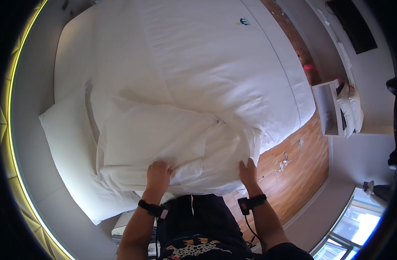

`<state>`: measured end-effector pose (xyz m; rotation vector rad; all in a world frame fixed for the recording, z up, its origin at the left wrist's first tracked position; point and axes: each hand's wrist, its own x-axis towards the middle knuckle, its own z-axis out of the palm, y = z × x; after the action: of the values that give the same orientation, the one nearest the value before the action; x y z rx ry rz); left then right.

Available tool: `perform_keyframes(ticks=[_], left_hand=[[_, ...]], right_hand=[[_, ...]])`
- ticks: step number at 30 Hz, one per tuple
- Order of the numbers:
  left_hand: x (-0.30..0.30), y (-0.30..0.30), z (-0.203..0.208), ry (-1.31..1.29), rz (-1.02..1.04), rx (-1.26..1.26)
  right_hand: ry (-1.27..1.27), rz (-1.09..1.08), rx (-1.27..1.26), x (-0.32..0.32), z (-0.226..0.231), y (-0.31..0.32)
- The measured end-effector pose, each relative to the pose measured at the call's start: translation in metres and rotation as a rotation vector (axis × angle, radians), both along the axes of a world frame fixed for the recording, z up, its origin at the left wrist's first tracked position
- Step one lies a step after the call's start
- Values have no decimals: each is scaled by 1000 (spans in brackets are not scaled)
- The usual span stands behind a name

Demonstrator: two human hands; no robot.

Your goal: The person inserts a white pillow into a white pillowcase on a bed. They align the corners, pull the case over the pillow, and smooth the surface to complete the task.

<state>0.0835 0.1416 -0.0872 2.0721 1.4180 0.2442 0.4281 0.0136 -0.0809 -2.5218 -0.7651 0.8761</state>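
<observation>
A white duvet covers the bed, and its near part is folded back into a rumpled, layered flap close to my body. My left hand is closed on the near edge of this fold, with its fingertips sunk in the cloth. At the fold's right corner, my right hand pinches the duvet between thumb and fingers. Left of the fold lies a plump white pillow, partly tucked under the cloth. Dark bands with small devices circle both my wrists.
Wooden floor with scattered scraps runs along the bed's right side. Farther right stand a white open shelf unit and white pillows. A padded headboard wall with a light strip borders the left. A window is at lower right.
</observation>
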Motion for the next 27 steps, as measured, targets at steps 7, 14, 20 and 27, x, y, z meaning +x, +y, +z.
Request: perform_keyframes(ticks=[7, 14, 20, 27], left_hand=[[5, -61, 6, 98, -247, -220], [14, -71, 8, -69, 17, -126], [40, -45, 16, -262, 134, -29], [60, -22, 54, -294, 417, -146]], right_hand=[[21, 118, -505, 86, -11, -116], [-184, 653, 280, 39, -3, 30], [-390, 976, 419, -20, -46, 138], [137, 1223, 669, -118, 37, 191]])
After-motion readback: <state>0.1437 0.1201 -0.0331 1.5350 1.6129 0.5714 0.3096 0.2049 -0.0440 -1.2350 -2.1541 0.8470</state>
